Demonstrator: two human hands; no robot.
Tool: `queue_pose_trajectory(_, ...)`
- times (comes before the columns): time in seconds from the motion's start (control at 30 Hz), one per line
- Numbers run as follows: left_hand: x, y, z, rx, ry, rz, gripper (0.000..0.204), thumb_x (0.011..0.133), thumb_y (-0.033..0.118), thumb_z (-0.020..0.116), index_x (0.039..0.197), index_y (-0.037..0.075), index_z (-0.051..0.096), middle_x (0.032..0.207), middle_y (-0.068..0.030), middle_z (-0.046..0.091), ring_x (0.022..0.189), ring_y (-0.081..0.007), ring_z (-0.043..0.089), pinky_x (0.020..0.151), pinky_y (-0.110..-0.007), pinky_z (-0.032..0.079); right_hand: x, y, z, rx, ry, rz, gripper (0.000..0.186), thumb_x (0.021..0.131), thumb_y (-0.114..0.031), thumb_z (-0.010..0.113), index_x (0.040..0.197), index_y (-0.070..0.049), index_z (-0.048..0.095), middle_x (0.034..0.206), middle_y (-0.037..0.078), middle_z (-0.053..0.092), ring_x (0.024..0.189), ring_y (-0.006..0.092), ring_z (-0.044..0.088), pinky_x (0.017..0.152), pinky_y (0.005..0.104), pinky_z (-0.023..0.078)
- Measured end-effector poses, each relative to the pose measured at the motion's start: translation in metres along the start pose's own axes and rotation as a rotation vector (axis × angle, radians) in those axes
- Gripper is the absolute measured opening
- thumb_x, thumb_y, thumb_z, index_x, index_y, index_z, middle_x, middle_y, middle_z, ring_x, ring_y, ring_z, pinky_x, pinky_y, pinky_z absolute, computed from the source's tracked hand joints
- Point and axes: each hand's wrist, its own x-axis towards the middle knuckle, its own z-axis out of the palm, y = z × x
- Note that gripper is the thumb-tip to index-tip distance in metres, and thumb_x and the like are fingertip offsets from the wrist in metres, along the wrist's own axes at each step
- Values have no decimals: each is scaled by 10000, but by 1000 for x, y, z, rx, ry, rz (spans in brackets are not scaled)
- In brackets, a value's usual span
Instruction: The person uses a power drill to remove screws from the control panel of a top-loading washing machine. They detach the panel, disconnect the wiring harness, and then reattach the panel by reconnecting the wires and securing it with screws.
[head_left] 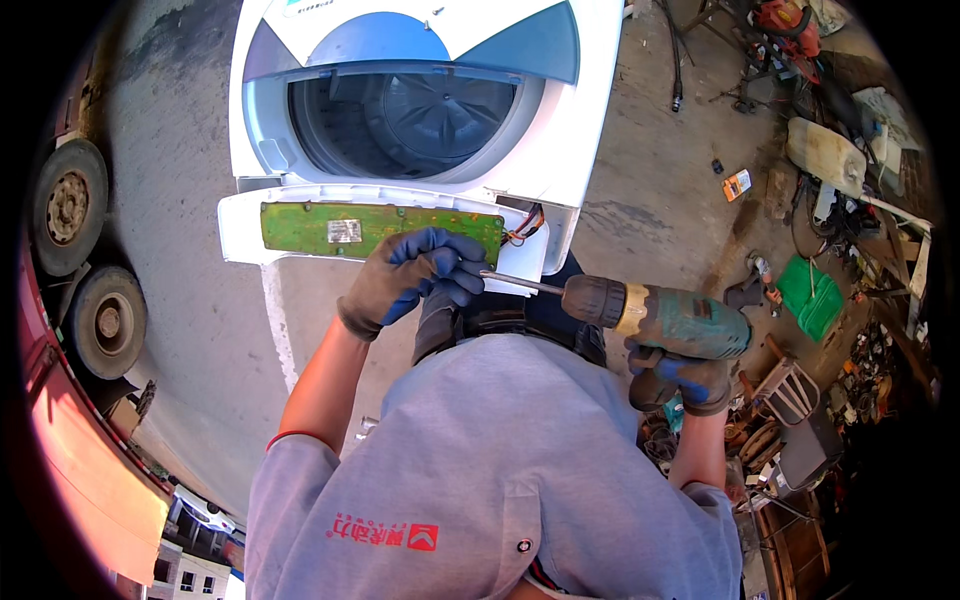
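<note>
My right hand (692, 384), in a dark glove, is wrapped round the handle of a teal cordless drill (680, 322) with a long, thin screwdriver bit (522, 283). The bit points left, and its tip meets the fingers of my left hand (412, 277). That gloved hand is closed in a pinch; whatever sits between its fingers is hidden. Just behind it lies a green circuit board (385, 222), set in a white control panel (240, 228) turned out from the front of a top-loading washing machine (592, 90). Wires (530, 222) run from the panel's right end into the machine.
The washing machine's round drum (430, 115) is uncovered. At right on the concrete are an orange-and-white box (736, 185), a green plastic piece (810, 297), a plastic jug (826, 156) and heaped scrap. A vehicle with large wheels (68, 205) stands at left.
</note>
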Motion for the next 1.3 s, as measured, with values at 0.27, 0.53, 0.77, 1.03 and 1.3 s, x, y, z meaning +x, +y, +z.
queue_pose_trajectory(0.27,5,-9,-9,102,-72,-74,271,893,157,728,1060,-41,651,865,-117,698,716,-174,661,652,-293,548,-11,5,6,-127,-18,-32,756,688,-24,788,1358,64,449,1192,202,626,1035,419,648,817,505,574)
queue_pose_trajectory(0.53,7,-22,-20,1350,-37,534,258,828,203,766,1004,56,647,875,-108,669,770,-286,650,694,-366,518,-24,-2,19,-173,0,-64,720,678,133,677,1365,30,489,1297,205,601,1163,331,618,939,441,542)
queue_pose_trajectory(0.77,8,-24,-18,1428,-72,651,273,825,206,760,1029,67,642,934,-112,663,808,-301,657,721,-392,525,-24,-2,19,-217,-107,-16,639,739,144,680,1342,44,495,1232,245,623,1085,347,658,924,462,553)
queue_pose_trajectory(1.03,10,-20,-12,1563,-75,652,257,833,221,746,1011,61,654,928,-122,656,814,-296,660,718,-394,532,-33,2,16,-165,-50,-28,626,720,110,745,1303,61,523,1190,229,650,1068,340,668,935,453,549)
queue_pose_trajectory(1.3,17,-3,7,1651,-113,644,185,847,227,712,943,77,662,812,-103,661,725,-278,665,651,-401,539,-42,0,20,-351,96,-102,632,668,92,819,1252,34,585,1174,142,685,1058,238,677,922,377,557)
